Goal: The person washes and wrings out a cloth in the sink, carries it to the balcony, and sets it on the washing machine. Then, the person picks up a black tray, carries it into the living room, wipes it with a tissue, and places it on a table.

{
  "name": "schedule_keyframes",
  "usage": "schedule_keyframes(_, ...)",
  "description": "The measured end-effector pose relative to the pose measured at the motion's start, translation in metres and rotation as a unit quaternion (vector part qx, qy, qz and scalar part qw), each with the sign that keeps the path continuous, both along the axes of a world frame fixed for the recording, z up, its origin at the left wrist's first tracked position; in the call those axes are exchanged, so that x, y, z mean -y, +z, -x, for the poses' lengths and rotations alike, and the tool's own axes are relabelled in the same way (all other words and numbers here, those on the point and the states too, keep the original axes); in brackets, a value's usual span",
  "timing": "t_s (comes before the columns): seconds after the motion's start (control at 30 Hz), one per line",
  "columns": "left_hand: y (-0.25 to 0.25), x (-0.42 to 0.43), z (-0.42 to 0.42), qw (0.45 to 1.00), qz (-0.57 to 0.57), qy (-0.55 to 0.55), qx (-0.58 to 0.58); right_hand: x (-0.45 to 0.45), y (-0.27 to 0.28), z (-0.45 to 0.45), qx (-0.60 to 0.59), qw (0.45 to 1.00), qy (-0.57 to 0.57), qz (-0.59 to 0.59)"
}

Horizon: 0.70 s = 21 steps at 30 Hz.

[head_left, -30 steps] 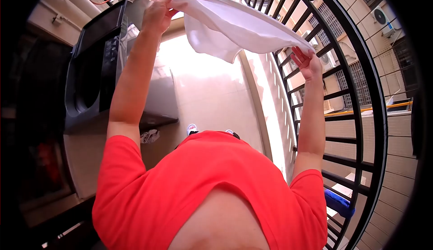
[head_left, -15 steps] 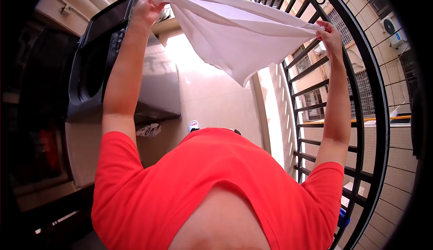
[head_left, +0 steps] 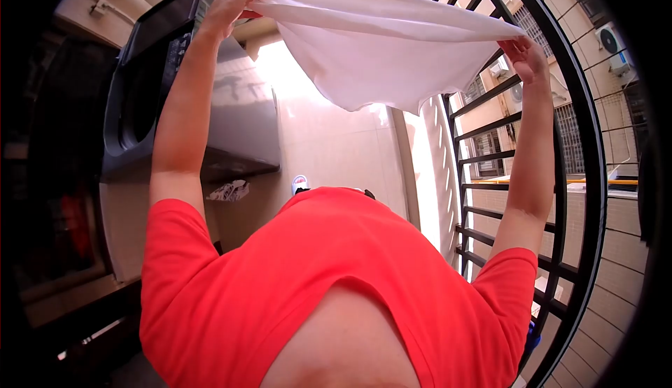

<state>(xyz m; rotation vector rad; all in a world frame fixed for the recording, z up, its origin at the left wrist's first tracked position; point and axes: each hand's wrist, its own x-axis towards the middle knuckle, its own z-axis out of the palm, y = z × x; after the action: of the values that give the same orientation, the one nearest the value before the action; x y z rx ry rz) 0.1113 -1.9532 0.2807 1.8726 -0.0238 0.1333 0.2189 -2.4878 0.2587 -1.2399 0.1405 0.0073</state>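
A white cloth (head_left: 392, 52) is stretched out in front of me at arm's length, its top edge folded over and its lower edge hanging loose. My left hand (head_left: 234, 9) grips the upper left corner, fingers closed over the fabric. At the upper right corner, my right hand (head_left: 525, 58) pinches the cloth between thumb and fingers. Both arms are raised. The cloth's exact kind cannot be made out. Part of the railing and floor behind it is hidden.
On the left stands a dark grey top-loading washing machine (head_left: 238, 108) with its lid (head_left: 164, 20) up. A black metal railing (head_left: 591, 150) curves along the right side. A crumpled patterned cloth (head_left: 229, 191) lies on the tiled floor (head_left: 336, 143) beside the machine.
My hands have moved slightly farther apart, the right one outward and a little lower. The cloth is pulled wider, and its pointed lower edge has risen and spread out.
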Motion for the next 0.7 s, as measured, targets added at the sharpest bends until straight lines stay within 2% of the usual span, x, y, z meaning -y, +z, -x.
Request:
schedule_keyframes(0.07,-0.004,0.005,-0.003,0.997,-0.025,-0.019,-0.069,-0.004,-0.005,-0.002,0.006,0.999,0.008,-0.044)
schedule_keyframes(0.17,-0.024,0.004,-0.006,0.989,-0.104,-0.017,-0.107,-0.007,-0.011,-0.003,0.019,0.998,0.040,0.040)
schedule_keyframes(0.2,-0.031,0.003,-0.009,0.985,-0.126,-0.009,-0.115,-0.005,-0.010,-0.003,0.026,0.992,0.043,0.119)
schedule_keyframes(0.27,-0.046,-0.010,-0.014,0.990,-0.097,0.064,-0.086,0.000,-0.005,-0.001,0.039,0.959,0.047,0.276)
schedule_keyframes(0.3,-0.051,-0.016,-0.016,0.988,-0.077,0.100,-0.089,0.002,-0.004,0.007,0.085,0.893,0.028,0.441)
schedule_keyframes(0.33,-0.053,-0.019,-0.017,0.985,-0.057,0.137,-0.091,0.009,-0.007,0.007,0.077,0.826,0.036,0.557)
schedule_keyframes(0.43,-0.066,-0.024,-0.018,0.971,0.129,0.145,-0.141,0.020,-0.018,0.005,-0.036,0.849,0.122,0.513)
schedule_keyframes(0.5,-0.076,-0.027,-0.022,0.948,0.234,0.142,-0.162,0.012,-0.021,0.016,-0.051,0.869,0.113,0.480)
schedule_keyframes(0.63,-0.064,-0.020,-0.025,0.935,0.314,0.133,-0.099,0.002,-0.016,0.019,-0.083,0.882,0.067,0.459)
schedule_keyframes(0.7,-0.054,-0.024,-0.028,0.928,0.355,0.095,-0.057,0.004,-0.010,0.014,-0.060,0.921,0.077,0.376)
